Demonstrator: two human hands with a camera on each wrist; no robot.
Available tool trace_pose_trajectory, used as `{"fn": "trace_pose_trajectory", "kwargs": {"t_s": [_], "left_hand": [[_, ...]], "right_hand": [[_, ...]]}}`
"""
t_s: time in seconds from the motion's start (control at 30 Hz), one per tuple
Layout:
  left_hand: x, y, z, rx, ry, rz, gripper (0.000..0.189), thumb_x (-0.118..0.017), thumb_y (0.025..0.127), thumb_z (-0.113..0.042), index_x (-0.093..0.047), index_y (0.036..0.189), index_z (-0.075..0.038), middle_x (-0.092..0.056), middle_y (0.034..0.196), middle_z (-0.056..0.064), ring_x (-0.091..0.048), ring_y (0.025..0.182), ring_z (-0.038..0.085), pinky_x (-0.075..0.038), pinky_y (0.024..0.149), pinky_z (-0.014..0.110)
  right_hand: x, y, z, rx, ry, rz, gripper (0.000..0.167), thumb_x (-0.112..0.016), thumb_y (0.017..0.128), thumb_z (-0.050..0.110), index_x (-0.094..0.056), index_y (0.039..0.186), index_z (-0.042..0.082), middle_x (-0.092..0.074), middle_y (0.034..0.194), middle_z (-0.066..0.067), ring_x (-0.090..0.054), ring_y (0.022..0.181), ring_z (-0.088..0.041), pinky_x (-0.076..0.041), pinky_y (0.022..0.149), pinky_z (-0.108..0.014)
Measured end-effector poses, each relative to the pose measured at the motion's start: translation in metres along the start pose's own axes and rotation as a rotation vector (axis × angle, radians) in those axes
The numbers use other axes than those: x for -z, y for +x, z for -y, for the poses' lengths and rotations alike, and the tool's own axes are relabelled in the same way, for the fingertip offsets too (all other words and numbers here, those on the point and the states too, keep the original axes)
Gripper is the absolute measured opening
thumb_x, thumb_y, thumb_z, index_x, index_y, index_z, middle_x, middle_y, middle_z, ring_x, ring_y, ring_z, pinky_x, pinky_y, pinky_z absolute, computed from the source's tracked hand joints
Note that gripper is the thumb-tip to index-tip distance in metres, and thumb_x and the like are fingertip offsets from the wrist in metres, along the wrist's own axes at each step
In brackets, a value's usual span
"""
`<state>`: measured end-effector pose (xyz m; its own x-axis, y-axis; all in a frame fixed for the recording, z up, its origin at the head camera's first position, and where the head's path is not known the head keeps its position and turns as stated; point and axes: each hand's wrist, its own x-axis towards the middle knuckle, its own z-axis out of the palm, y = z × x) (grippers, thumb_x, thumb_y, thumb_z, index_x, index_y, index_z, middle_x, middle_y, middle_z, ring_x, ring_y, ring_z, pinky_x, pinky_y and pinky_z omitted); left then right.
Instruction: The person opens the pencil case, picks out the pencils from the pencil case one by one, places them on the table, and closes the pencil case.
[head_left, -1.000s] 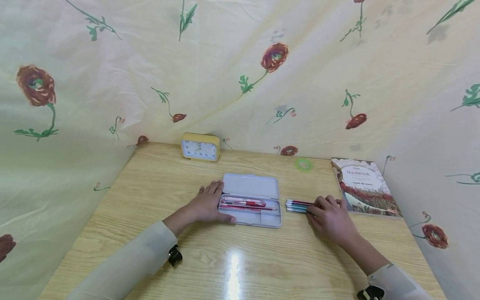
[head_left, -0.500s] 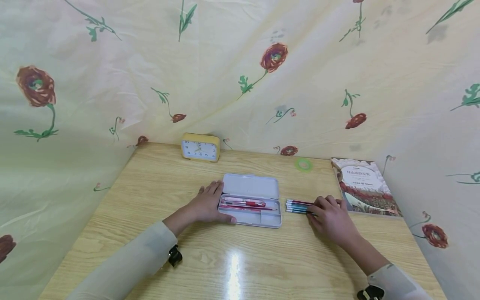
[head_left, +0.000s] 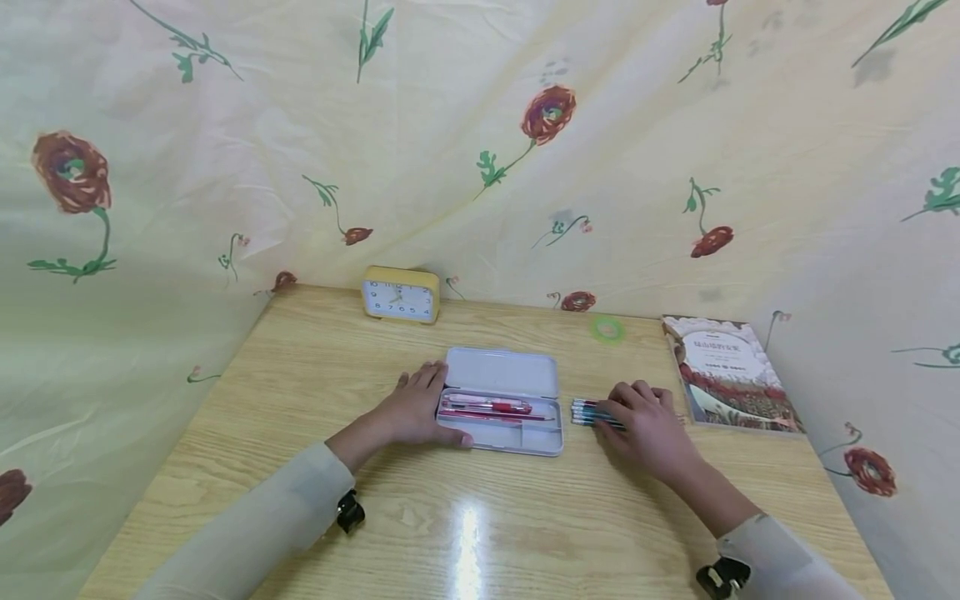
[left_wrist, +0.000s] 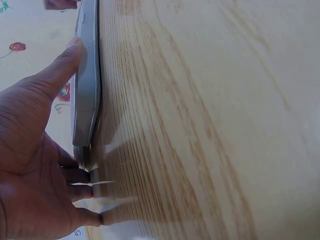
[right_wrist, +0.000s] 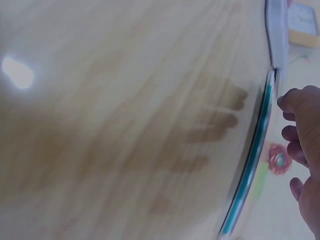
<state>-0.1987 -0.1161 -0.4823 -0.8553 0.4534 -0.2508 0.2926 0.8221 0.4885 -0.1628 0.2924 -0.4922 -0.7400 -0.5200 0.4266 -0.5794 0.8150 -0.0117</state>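
A pale pencil case [head_left: 501, 372] lies with its lid back in the head view. Inside it are a red-and-clear pen [head_left: 510, 407] and a red pencil [head_left: 536, 417]. My left hand [head_left: 408, 412] rests at its left end, thumb along the front side and fingers spread behind, tips at the table. Right of the case lies a row of several pencils [head_left: 587, 414], red and teal. Over them is my right hand [head_left: 651, 435], covering their right part. In the right wrist view its loosely bent fingers [right_wrist: 300, 107] are above a teal pencil [right_wrist: 252, 160], a gap showing between.
A yellow alarm clock [head_left: 401, 294] stands at the back of the wooden table [head_left: 405, 533]. A green ring-shaped item [head_left: 607, 329] lies at the back, and a book [head_left: 731, 375] at the right. Flowered cloth [head_left: 420, 150] hangs behind.
My right hand has shifted left along the pencils, covering more of their left part and baring their right tips a little. The left hand and pencil case have stayed still.
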Motion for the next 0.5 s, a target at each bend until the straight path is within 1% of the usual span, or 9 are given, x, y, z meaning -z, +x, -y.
{"fn": "trace_pose_trajectory", "kwargs": {"t_s": [0.17, 0.3, 0.4, 0.5], "left_hand": [[0.0, 0.0, 0.0, 0.004, -0.002, 0.0, 0.14, -0.084, 0.084, -0.077, -0.013, 0.176, 0.002, -0.015, 0.186, 0.021, -0.01, 0.174, 0.042, -0.009, 0.14, 0.066], [-0.001, 0.001, 0.001, 0.011, 0.005, 0.003, 0.141, -0.083, 0.083, -0.077, -0.011, 0.177, 0.0, -0.014, 0.186, 0.02, -0.008, 0.175, 0.04, -0.008, 0.141, 0.065], [-0.002, 0.002, 0.002, 0.013, 0.01, 0.005, 0.141, -0.083, 0.083, -0.078, -0.01, 0.177, -0.001, -0.014, 0.186, 0.019, -0.008, 0.175, 0.039, -0.008, 0.141, 0.064], [-0.001, 0.002, 0.002, 0.009, 0.006, 0.004, 0.141, -0.083, 0.083, -0.077, -0.011, 0.177, 0.0, -0.015, 0.186, 0.02, -0.009, 0.174, 0.041, -0.008, 0.14, 0.065]], "right_hand": [[-0.004, 0.023, 0.016, 0.008, 0.059, 0.021, 0.02, -0.094, 0.088, 0.015, -0.085, 0.105, 0.013, -0.067, 0.1, -0.003, -0.057, 0.093, -0.025, -0.05, 0.087, -0.062], [-0.008, 0.04, 0.03, 0.017, 0.102, 0.063, 0.018, -0.093, 0.09, 0.016, -0.086, 0.107, 0.015, -0.068, 0.103, -0.002, -0.056, 0.096, -0.023, -0.049, 0.09, -0.061], [-0.011, 0.05, 0.039, 0.051, 0.116, 0.104, 0.017, -0.093, 0.092, 0.019, -0.087, 0.108, 0.017, -0.069, 0.104, -0.001, -0.054, 0.097, -0.022, -0.049, 0.092, -0.059], [-0.015, 0.057, 0.045, 0.091, 0.116, 0.142, 0.016, -0.092, 0.092, 0.018, -0.087, 0.108, 0.018, -0.069, 0.105, 0.0, -0.053, 0.097, -0.022, -0.05, 0.093, -0.06]]}}
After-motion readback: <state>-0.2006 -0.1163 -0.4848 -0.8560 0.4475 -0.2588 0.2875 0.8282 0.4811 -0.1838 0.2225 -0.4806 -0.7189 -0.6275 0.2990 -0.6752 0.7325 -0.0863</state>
